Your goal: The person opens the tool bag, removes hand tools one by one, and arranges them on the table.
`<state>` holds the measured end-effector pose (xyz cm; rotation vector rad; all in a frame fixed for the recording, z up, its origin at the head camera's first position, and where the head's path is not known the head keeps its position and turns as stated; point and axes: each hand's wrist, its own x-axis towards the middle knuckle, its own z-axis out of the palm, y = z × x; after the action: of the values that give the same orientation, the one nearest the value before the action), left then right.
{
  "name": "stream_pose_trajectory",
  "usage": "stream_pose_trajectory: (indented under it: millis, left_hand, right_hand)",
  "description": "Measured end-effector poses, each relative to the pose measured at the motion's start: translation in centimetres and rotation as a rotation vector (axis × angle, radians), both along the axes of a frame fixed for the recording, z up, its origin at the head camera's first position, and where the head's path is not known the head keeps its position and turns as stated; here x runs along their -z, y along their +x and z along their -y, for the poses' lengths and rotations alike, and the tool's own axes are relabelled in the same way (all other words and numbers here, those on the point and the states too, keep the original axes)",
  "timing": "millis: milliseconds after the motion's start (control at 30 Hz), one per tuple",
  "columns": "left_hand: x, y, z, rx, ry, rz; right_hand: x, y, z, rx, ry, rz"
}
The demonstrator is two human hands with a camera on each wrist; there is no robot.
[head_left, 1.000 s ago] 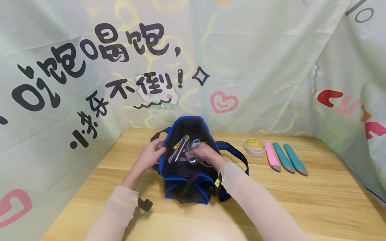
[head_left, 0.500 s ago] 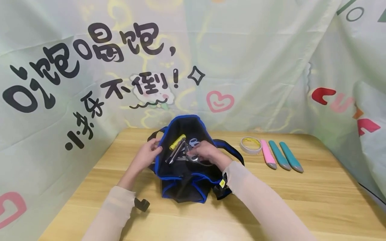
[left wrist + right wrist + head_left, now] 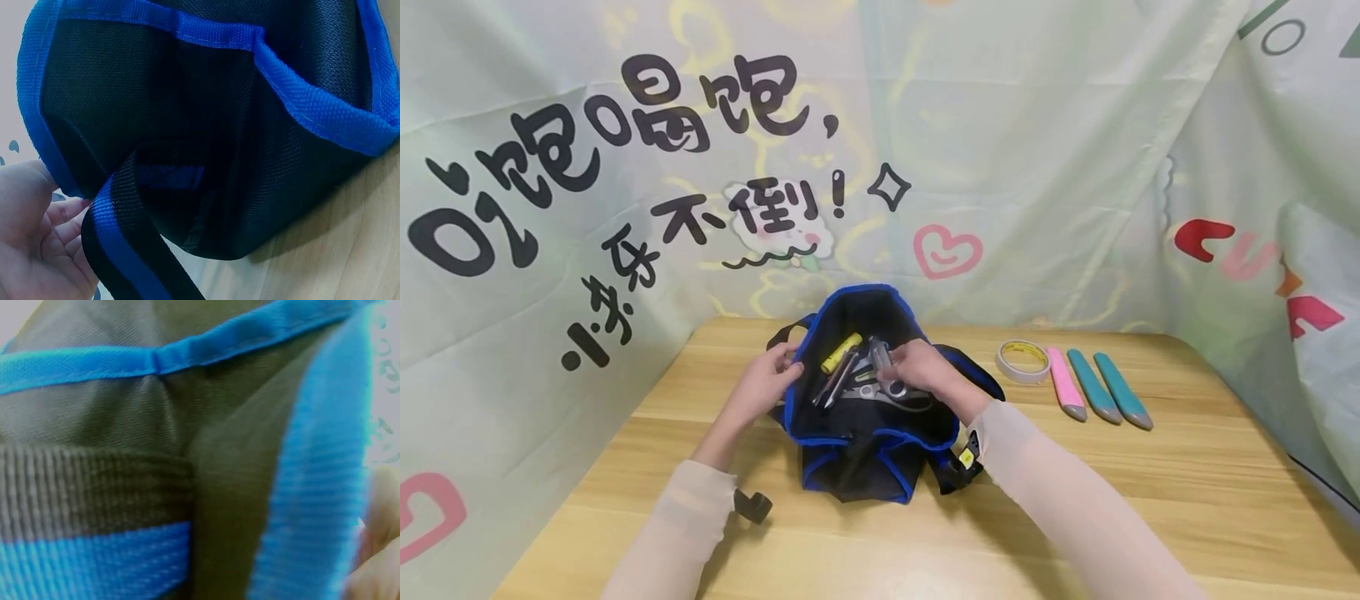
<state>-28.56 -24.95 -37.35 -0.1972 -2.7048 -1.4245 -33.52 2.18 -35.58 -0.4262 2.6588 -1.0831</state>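
Observation:
The open black tool bag [image 3: 861,471] with blue trim stands on the table. My left hand [image 3: 760,385] pinches its left rim, thumb on the inside; in the left wrist view, the left hand [image 3: 37,231] shows beside the bag's edge and strap. My right hand [image 3: 925,367] reaches into the bag and pinches a slim silver-grey tool [image 3: 880,358], its kind unclear. Under it lie grey-handled scissors [image 3: 907,402]. A yellow cylinder [image 3: 841,353] and a slim dark metallic tool [image 3: 841,379] lie to the left. The right wrist view shows mostly the bag's blue edging [image 3: 312,456].
On the wooden table [image 3: 1075,500], right of the bag, lie a tape roll [image 3: 1024,377], a pink-handled knife-shaped tool [image 3: 1063,379] and two teal ones [image 3: 1093,383]. A bag strap [image 3: 973,371] loops out to the right. Printed cloth [image 3: 1037,167] hangs behind.
My right hand has lifted slightly and moved right inside the bag, with the silver-grey tool now tilted up. More of the scissors shows. My left hand stays on the rim.

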Motion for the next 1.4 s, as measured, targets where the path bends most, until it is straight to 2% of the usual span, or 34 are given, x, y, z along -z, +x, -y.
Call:
stream_pose_trajectory:
  millis: [167, 433, 700, 1167, 1400]
  left_hand:
    - [0.1, -0.1, 0.0, -0.001, -0.011, 0.0]
    - [0.2, -0.1, 0.1, -0.001, 0.013, 0.011]
    - [0.0, -0.1, 0.1, -0.018, 0.02, -0.008]
    - [0.0, -0.5, 0.3, -0.046, 0.014, -0.054]
    - [-0.4, -0.1, 0.3, -0.049, 0.029, -0.044]
  right_hand:
    - [-1.0, 0.5, -0.8, -0.02, -0.1, 0.034]
    - [-2.0, 0.3, -3.3, -0.055, -0.238, 0.083]
    - [-2.7, 0.8, -6.2, -0.071, -0.39, 0.091]
    - [-3.8, 1.7, -13.1, 0.034, -0.387, 0.119]
    - [-3.5, 1.9, -16.6, 0.066, -0.382, 0.094]
